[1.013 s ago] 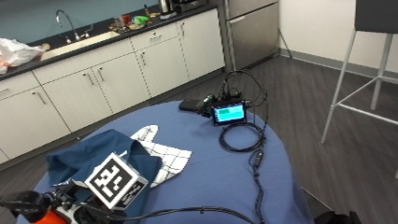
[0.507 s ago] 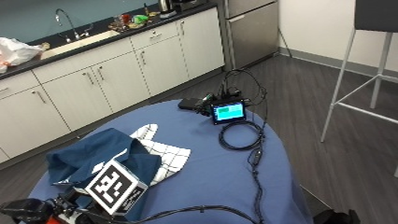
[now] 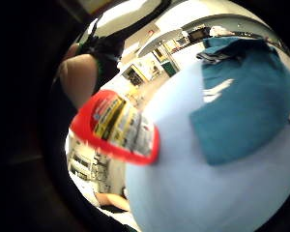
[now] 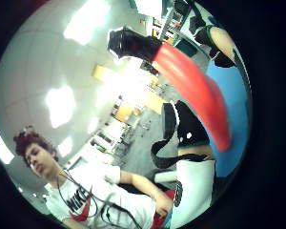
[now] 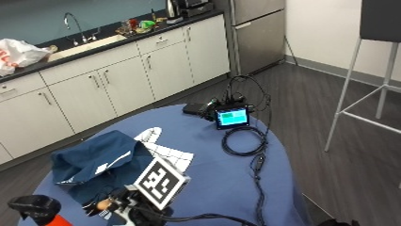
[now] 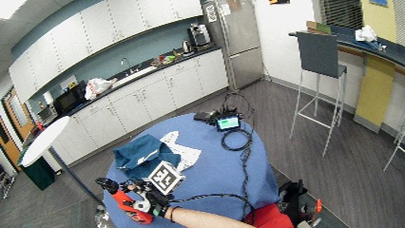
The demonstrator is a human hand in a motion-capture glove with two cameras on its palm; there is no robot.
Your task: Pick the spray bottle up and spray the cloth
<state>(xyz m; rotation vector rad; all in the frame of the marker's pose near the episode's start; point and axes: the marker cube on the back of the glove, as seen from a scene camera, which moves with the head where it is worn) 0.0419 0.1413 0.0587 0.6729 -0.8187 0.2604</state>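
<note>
One spray bottle [image 6: 130, 204], red with black nozzle, gripped in curled fingers of right hand [image 6: 152, 203] above table [image 6: 218, 171] edge, near blue cloth [image 6: 142, 152]. Likely fault: nozzle aimed off cloth, misting bare tabletop or nearby electronics [image 6: 227, 122].

On the blue surface [image 5: 206, 183] a small lit screen [image 5: 231, 117] stands beside a coiled black cable [image 5: 244, 141], with a checked white towel [image 5: 168, 153] nearby and a stool [image 5: 370, 70] on the floor.
</note>
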